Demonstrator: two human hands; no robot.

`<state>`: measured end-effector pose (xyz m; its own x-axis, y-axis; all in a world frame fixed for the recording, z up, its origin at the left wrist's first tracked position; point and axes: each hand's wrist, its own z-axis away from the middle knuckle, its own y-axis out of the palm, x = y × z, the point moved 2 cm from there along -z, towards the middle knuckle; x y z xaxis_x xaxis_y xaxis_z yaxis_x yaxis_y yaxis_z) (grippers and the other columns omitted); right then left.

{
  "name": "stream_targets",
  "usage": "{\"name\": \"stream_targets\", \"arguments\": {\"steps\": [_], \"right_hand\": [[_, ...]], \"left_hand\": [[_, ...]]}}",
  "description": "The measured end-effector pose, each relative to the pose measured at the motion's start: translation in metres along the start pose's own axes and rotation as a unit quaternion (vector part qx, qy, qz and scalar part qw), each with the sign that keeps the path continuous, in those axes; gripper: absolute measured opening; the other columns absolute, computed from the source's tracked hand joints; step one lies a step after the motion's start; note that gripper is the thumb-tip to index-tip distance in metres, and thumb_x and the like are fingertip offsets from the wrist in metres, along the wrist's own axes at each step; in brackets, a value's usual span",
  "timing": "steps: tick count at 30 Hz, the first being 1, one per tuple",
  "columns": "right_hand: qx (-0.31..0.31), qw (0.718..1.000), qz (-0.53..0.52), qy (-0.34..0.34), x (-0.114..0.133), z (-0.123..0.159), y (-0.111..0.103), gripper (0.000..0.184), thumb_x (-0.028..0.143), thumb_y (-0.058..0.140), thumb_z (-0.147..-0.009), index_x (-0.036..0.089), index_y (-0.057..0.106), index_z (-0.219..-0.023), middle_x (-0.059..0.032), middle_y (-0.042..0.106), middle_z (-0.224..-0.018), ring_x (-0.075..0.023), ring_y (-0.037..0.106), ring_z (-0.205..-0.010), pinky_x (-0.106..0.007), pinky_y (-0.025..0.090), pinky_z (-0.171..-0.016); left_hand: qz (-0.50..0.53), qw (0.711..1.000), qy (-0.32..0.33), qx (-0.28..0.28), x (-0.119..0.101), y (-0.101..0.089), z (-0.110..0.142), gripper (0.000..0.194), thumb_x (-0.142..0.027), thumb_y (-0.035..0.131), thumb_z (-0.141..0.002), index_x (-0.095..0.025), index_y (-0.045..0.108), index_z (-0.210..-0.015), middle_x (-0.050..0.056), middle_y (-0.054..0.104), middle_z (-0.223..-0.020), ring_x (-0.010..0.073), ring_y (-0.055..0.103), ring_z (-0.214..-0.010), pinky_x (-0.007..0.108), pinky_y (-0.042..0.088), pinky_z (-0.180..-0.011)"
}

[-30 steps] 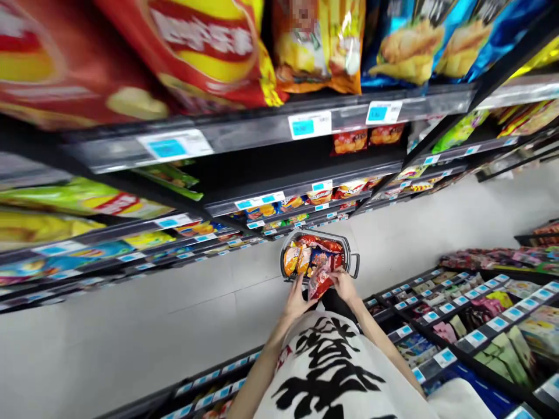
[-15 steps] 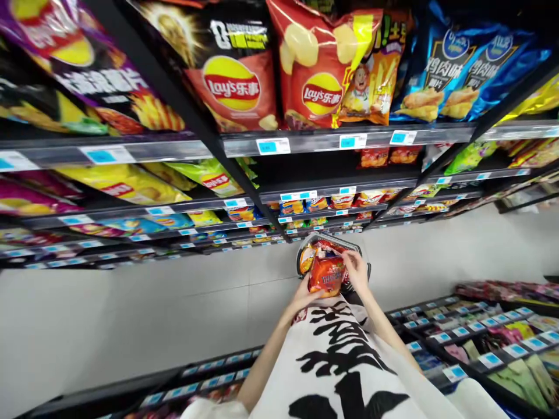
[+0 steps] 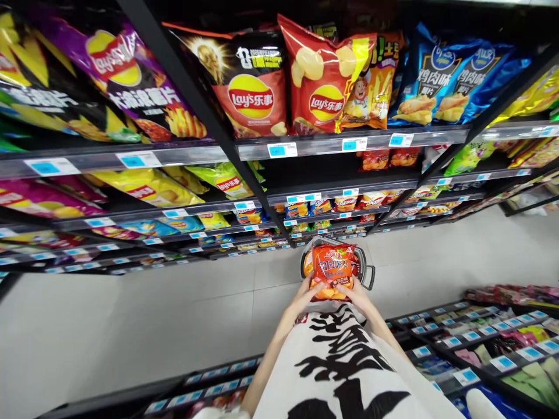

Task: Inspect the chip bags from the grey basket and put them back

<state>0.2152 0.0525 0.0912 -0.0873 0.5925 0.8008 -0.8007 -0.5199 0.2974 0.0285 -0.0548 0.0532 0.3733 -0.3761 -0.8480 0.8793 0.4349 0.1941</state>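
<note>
An orange-red bag of chips [image 3: 332, 265] is held upright between both hands, its printed front facing me. My left hand [image 3: 307, 289] grips its lower left side, thumb over the front. At the lower right side, my right hand [image 3: 357, 293] closes on the same bag, with its thumb on the front too. Beneath and behind the bag is a shopping basket [image 3: 363, 269] with a grey rim and a handle at the right. Packs inside the basket show only at its edges; the bag hides most of them.
Black shelves with a price rail [image 3: 314, 150] run across the front, stocked with large chip bags such as a red bag [image 3: 321, 75] and a blue bag [image 3: 420, 81]. Low shelving [image 3: 476, 355] stands close behind at right. Grey floor [image 3: 209, 291] lies between.
My right hand has moved from the bag's top right corner down to its lower right side. The bag is now spread upright, showing its front. The view has shifted slightly left.
</note>
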Motion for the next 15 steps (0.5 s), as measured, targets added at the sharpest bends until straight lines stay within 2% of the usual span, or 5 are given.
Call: {"name": "stream_targets", "arguments": {"steps": [4,7,11,15], "right_hand": [[-0.041,0.999,0.016,-0.019,0.008,0.013,0.002,0.064,0.049,0.095,-0.070,0.022,0.066,-0.120,-0.0085,0.080,-0.107,-0.0222,0.076,-0.068,-0.026,0.059,-0.042],[-0.057,0.996,0.061,-0.036,0.019,0.020,-0.006,0.061,0.051,0.093,-0.071,0.022,0.066,-0.118,-0.0053,0.078,-0.096,-0.0166,0.069,-0.056,-0.022,0.050,-0.033],[-0.060,0.993,0.085,-0.050,0.025,0.026,-0.016,0.061,0.053,0.091,-0.073,0.023,0.065,-0.120,-0.0017,0.076,-0.089,-0.0120,0.061,-0.048,-0.020,0.046,-0.032],[-0.073,0.986,0.118,-0.088,0.025,0.032,-0.019,0.057,0.051,0.090,-0.074,0.023,0.066,-0.117,-0.0024,0.077,-0.092,-0.0107,0.057,-0.046,-0.021,0.045,-0.034]], "left_hand": [[-0.065,0.997,-0.008,-0.035,-0.013,0.008,0.010,0.066,-0.071,0.068,-0.089,-0.025,0.071,-0.136,0.013,0.063,-0.156,0.0381,0.040,-0.159,0.053,0.026,-0.133],[-0.097,0.994,0.047,-0.030,-0.026,0.024,0.013,0.067,-0.071,0.064,-0.091,-0.024,0.071,-0.137,0.014,0.070,-0.146,0.0374,0.049,-0.152,0.051,0.033,-0.130],[-0.118,0.985,0.126,-0.011,-0.038,0.043,0.017,0.069,-0.073,0.057,-0.094,-0.021,0.070,-0.138,0.014,0.074,-0.140,0.0363,0.062,-0.137,0.052,0.044,-0.121],[-0.137,0.978,0.160,-0.011,-0.043,0.050,0.022,0.071,-0.076,0.051,-0.095,-0.020,0.070,-0.136,0.015,0.071,-0.144,0.0366,0.064,-0.135,0.053,0.045,-0.120]]}}
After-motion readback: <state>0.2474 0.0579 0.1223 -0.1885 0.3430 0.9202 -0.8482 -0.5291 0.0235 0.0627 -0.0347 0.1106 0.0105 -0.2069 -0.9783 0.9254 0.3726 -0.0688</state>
